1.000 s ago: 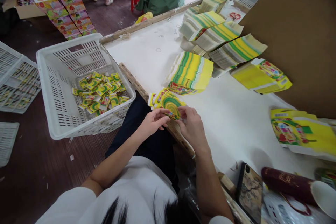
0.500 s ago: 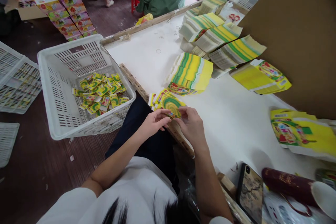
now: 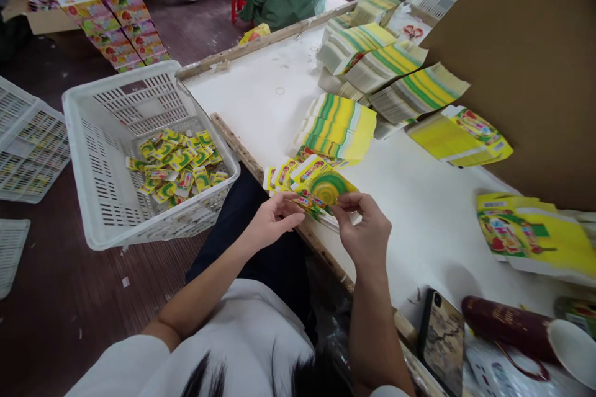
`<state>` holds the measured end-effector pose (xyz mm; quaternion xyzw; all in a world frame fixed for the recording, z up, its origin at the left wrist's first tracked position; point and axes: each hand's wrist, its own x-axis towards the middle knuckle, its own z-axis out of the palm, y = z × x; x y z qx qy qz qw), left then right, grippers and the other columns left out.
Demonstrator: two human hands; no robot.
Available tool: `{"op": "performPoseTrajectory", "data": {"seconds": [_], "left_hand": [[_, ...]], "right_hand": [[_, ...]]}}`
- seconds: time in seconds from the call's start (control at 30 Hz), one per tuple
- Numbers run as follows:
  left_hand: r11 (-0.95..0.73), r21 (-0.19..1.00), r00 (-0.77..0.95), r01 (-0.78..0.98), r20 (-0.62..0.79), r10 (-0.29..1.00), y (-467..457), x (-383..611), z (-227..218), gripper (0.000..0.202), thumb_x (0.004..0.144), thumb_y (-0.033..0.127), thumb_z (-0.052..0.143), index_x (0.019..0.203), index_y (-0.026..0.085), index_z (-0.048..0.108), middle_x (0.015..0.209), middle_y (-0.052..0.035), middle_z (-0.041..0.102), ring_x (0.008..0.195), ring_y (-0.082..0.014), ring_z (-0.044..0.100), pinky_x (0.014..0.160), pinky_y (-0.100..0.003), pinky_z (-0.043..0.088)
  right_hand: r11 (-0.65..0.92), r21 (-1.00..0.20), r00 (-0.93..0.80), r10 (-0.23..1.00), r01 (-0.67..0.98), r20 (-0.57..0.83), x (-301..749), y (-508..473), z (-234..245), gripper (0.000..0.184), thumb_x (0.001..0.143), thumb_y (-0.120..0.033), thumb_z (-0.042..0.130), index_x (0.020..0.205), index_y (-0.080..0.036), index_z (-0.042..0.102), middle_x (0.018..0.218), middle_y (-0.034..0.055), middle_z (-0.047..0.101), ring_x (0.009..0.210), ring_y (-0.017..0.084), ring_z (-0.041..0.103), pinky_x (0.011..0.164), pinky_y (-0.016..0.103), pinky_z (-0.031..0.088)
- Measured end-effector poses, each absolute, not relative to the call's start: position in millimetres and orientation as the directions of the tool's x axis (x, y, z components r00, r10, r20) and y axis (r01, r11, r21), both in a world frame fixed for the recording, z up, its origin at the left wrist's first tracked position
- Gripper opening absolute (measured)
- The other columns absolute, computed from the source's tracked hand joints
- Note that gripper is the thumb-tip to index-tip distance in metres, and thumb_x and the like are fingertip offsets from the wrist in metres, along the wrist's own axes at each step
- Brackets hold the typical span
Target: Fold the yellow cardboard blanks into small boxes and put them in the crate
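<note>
Both forearms reach in over the lap to the bench point(image 3: 419, 211) edge, wrists bent inward. Left hand point(image 3: 272, 220) grip pinched shut, thumb and forefinger on the near left edge of a yellow-green printed carton blank point(image 3: 326, 189). Right hand point(image 3: 365, 229) grip also closed, fingertips pinching the blank's right edge. More blanks fanned just beyond the grips. White slotted basket point(image 3: 93, 198) well left, holding small printed pieces.

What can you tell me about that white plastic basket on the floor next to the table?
The white basket is a rectangular crate of slotted plastic with a thick rolled rim. It stands upright on the dark wooden floor, its near corner close against the table's edge. A loose heap of small yellow-green printed cartons covers part of its bottom. No hand touches it.
</note>
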<state>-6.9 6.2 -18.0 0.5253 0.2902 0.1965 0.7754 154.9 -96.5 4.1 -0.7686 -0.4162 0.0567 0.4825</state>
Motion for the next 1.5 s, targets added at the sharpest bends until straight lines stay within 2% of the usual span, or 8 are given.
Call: {"op": "performPoseTrajectory", "data": {"seconds": [0.1,0.23,0.3,0.43,0.53,0.8,1.2,1.5], "left_hand": [[0.303,0.947,0.742,-0.104,-0.129,0.658,4,-8,-14,0.064,0.068,0.047,0.086,0.119,0.02,0.059,0.11,-0.0088,0.069,0.089,-0.0175,0.068,0.071,-0.025,0.055],[0.153,0.968,0.749,-0.201,0.051,0.661,3,-11,-12,0.052,0.072,0.05,0.083,0.112,0.021,0.067,0.119,-0.0084,0.069,0.115,-0.0256,0.064,0.104,-0.039,0.05],[0.116,0.978,0.759,-0.175,0.059,0.648,2,-14,-15,0.049,0.073,0.054,0.08,0.108,0.022,0.071,0.117,-0.008,0.071,0.118,-0.0281,0.063,0.109,-0.042,0.046],[0.119,0.99,0.781,-0.078,-0.013,0.624,-3,-19,-19,0.056,0.073,0.064,0.075,0.112,0.024,0.073,0.106,-0.0085,0.074,0.116,-0.0319,0.064,0.104,-0.046,0.05],[0.097,0.992,0.804,-0.086,0.011,0.595,-4,-19,-14,0.053,0.081,0.065,0.067,0.114,0.024,0.073,0.097,-0.0084,0.075,0.114,-0.0307,0.066,0.106,-0.047,0.048],[0.141,0.969,0.799,-0.203,0.08,0.596,0,-17,3,0.053,0.089,0.057,0.062,0.129,0.022,0.065,0.104,-0.0089,0.075,0.123,-0.0286,0.062,0.118,-0.046,0.038],[0.298,0.911,0.735,-0.285,0.008,0.678,-3,-16,-4,0.043,0.089,0.059,0.061,0.111,0.025,0.073,0.119,-0.0066,0.071,0.131,-0.0284,0.056,0.116,-0.045,0.043],[0.267,0.909,0.666,-0.32,0.016,0.746,-4,-11,0,0.034,0.083,0.052,0.071,0.104,0.024,0.073,0.096,-0.0041,0.076,0.114,-0.0284,0.068,0.108,-0.044,0.05]], "right_hand": [[-0.161,-0.791,0.585,0.76,0.59,0.282,149,-100,10,0.006,0.083,-0.024,0.065,0.087,-0.023,0.061,0.084,0.0019,0.069,0.074,0.019,0.064,0.074,0.035,0.055],[-0.154,-0.776,0.483,0.85,0.611,0.212,140,-102,12,0.005,0.084,-0.021,0.064,0.087,-0.023,0.061,0.083,0.0013,0.068,0.078,0.02,0.064,0.076,0.037,0.053],[-0.151,-0.783,0.454,0.872,0.604,0.182,136,-103,13,0.004,0.084,-0.021,0.063,0.085,-0.023,0.06,0.083,0.0015,0.068,0.078,0.021,0.064,0.076,0.037,0.052],[-0.12,-0.812,0.411,0.898,0.571,0.156,130,-103,17,0.005,0.083,-0.019,0.063,0.084,-0.023,0.059,0.081,0.0002,0.066,0.073,0.019,0.062,0.072,0.034,0.052],[-0.093,-0.819,0.387,0.907,0.566,0.164,126,-102,20,0.006,0.083,-0.018,0.062,0.083,-0.023,0.059,0.078,-0.0009,0.065,0.069,0.017,0.061,0.07,0.033,0.051],[-0.063,-0.831,0.347,0.924,0.553,0.161,121,-99,21,0.01,0.084,-0.016,0.063,0.081,-0.023,0.057,0.076,-0.0022,0.063,0.069,0.016,0.059,0.07,0.031,0.05],[-0.06,-0.845,0.346,0.926,0.532,0.152,115,-94,18,0.011,0.083,-0.015,0.065,0.08,-0.023,0.058,0.076,-0.0029,0.063,0.07,0.016,0.059,0.07,0.031,0.048],[-0.061,-0.923,0.371,0.924,0.379,0.092,109,-95,14,0.011,0.082,-0.013,0.064,0.08,-0.022,0.058,0.076,-0.0031,0.061,0.069,0.013,0.056,0.069,0.028,0.047]]}}
